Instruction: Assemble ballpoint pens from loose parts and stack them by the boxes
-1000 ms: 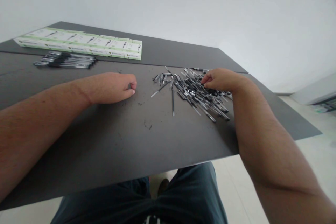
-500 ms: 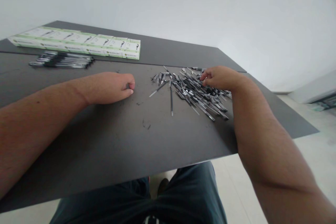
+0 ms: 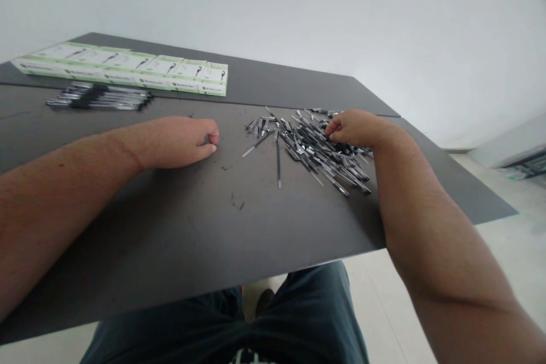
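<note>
A loose heap of pen parts (image 3: 315,151), with clear barrels, dark refills and small caps, lies on the grey table. My right hand (image 3: 347,127) reaches into the heap's far right side, thumb and fingertips pinched together; whatever sits between them is hidden. To the left of the heap, my left hand (image 3: 194,141) rests on the tabletop with its fingers curled in. A small gap shows by its thumb, and nothing is visible in it. One dark refill (image 3: 278,165) points toward me at the heap's near side, and another slim refill (image 3: 257,144) slants beside it.
A row of white and green boxes (image 3: 179,74) stands along the back left. In front of it lies a bundle of pens (image 3: 100,96) with black grips. Small dark scraps (image 3: 238,203) dot the grey table (image 3: 205,244). My legs are below its front edge.
My right hand has lowered slightly into the heap, and its thumb and fingers have come together. My left hand has stayed in place.
</note>
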A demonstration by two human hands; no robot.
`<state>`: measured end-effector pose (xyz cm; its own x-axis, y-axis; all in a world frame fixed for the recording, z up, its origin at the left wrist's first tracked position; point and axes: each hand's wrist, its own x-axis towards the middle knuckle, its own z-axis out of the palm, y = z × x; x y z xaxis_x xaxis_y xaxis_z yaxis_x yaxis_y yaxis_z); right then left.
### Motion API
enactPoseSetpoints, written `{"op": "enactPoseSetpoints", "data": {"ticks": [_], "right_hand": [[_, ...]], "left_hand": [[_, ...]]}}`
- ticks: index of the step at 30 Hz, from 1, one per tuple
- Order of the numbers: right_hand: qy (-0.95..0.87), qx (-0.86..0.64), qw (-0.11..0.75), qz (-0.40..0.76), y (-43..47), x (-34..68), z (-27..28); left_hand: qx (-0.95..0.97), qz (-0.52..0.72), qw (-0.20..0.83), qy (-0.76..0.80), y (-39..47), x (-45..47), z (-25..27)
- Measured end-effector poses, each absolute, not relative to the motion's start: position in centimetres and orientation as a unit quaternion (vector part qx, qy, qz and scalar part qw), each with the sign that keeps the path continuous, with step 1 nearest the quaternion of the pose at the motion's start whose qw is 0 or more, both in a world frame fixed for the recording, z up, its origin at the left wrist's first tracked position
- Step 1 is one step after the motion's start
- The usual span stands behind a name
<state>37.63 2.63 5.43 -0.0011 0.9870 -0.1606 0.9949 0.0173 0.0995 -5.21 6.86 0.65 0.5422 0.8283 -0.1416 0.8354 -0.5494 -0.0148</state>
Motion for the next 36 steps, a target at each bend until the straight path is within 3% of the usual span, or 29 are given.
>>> {"op": "enactPoseSetpoints", "data": {"ticks": [36], "right_hand": [[0.704,0.702,0.098,-0.042,3.34,38.30,4.82]], "left_hand": [[0.873,-0.065,0.042,0.482,6.85,-5.13,0.81]]}}
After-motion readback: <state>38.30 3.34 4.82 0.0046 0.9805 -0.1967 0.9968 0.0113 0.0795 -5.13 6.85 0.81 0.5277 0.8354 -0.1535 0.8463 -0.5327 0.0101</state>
